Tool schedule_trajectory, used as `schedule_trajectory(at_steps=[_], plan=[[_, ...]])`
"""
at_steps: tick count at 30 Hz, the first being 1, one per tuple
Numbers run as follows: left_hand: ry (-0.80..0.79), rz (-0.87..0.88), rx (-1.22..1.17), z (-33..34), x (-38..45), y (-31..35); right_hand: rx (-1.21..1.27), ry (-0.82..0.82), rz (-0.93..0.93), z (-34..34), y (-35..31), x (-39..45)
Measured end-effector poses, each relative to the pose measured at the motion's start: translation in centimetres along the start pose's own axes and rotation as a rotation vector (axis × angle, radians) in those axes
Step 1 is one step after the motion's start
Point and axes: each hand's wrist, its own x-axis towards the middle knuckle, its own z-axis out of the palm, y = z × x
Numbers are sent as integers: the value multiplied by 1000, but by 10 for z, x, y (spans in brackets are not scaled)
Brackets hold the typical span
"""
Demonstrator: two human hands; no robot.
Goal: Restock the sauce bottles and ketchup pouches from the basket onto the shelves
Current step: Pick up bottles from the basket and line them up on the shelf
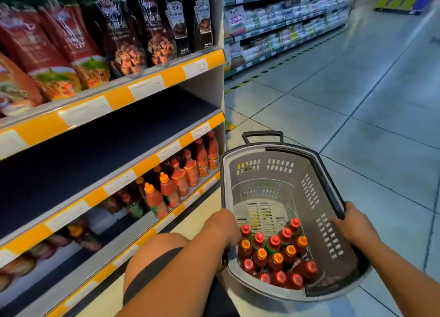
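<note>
A grey basket [281, 171] stands on the floor just beside the shelves [133, 90]. Red sauce bottles [273, 252] with red and orange caps stand upright, packed together at its near end. Ketchup pouches [59, 42] line the top shelf.

The scene is seen through 1 view only, taken from a wide-angle camera worn on the person's head, so no part is shared with a second view. The camera is aimed forward and down. Straight lines are bowed toward the picture's edges by the lens. The basket [281, 169] is looked into from above at close range, in the lower centre. The left hand [225, 223] and right hand [350, 223] are seen near the bottom, with both forearms entering from the lower edge. The shelves [114, 97] are viewed obliquely along the left side, close by. The aisle floor [357, 107] and a farther shelf row [285, 26] are taken in at upper right, blurred.
</note>
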Motion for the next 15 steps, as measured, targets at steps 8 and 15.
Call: schedule_trajectory(at_steps=[8,15], plan=[[319,241,-166,-12,39,16,-100,113,-25,1,-12,-12],[154,351,-52,15,94,44,136,270,-355,28,-56,-29]])
